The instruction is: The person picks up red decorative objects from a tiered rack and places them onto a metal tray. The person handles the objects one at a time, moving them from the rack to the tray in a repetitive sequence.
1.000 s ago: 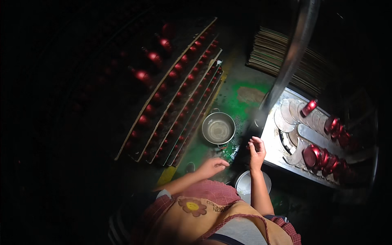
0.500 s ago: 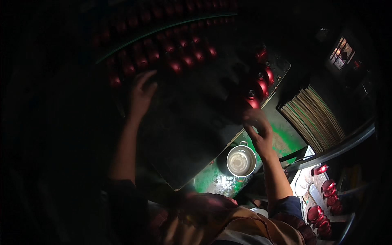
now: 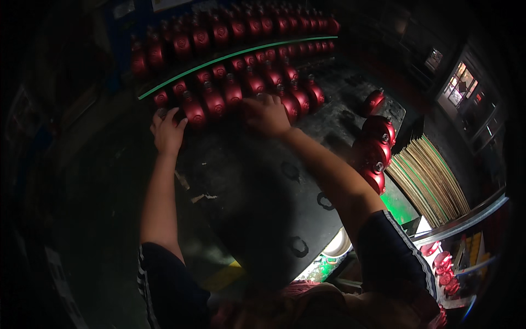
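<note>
Rows of shiny red round bottles with short dark necks stand across the far side of a dark tabletop. At the left end of the front row, my left hand has its fingers curled around the top of a red bottle, whose body is mostly hidden by the hand. My right hand reaches across to the middle of that row. Its fingers bend round a bottle's neck among the others; the fingertips are dark and partly hidden.
Another line of red bottles runs along the table's right edge. Past it leans a stack of flat sheets. A pale pot sits below the near right edge. A green strip divides the far rows. More red pieces lie at lower right.
My right hand has left the right-hand line of bottles and crossed to the far row. My left hand has come down onto the row's left end. The view has shifted and brightened.
</note>
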A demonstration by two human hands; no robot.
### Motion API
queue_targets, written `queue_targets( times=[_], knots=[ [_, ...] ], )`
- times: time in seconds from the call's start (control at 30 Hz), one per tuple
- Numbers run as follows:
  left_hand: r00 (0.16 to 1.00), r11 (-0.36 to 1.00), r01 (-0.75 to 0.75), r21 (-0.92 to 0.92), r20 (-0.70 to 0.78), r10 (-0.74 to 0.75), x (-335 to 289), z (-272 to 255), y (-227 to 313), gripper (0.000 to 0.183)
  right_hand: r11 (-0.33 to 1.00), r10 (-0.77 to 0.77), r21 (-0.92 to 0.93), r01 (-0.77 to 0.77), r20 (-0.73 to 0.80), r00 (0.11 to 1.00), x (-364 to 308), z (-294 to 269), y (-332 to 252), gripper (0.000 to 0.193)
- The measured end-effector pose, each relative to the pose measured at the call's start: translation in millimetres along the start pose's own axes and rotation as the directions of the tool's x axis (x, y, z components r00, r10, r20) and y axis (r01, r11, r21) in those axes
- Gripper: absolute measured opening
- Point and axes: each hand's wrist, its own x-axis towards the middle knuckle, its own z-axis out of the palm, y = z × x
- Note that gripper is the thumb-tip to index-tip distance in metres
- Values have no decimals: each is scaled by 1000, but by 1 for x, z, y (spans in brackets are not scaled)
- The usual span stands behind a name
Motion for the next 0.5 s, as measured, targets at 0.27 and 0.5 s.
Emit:
queue_targets(
  times=[0.27, 0.5],
  knots=[
    [943, 912, -268, -309, -276, 184, -28, -20, -18, 44, 990, -62, 117, 80, -149, 987, -27, -14, -17, 66],
    [997, 665, -16, -747, -58, -41, -180, -101, 27, 53, 740, 70, 663, 114, -244, 967, -145, -131, -12, 64]
  ],
)
